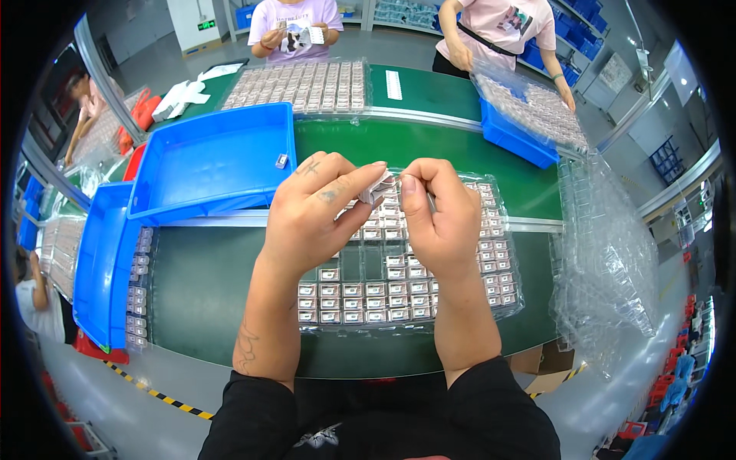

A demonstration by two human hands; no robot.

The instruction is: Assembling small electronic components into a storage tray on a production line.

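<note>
My left hand [307, 211] is raised above the table, its thumb and forefinger pinching a crumpled white piece of paper [374, 192]. Close beside it, my right hand [445, 218] is closed, thumb pressed to the bent fingers. Whatever it may grip is too small or hidden to make out. Below both hands lies a clear plastic tray [515, 264] with rows of small, pale rectangular parts [353, 303]. A few pockets near its middle hold no part. My hands and forearms cover some of the tray.
To the left stand a large blue bin [207, 208] holding one small part [281, 161] and another blue bin [96, 264]. Clear empty trays [606, 261] are stacked at right. Across the table lies a filled tray [299, 86]; a person holds another [529, 107] over a blue bin [514, 146].
</note>
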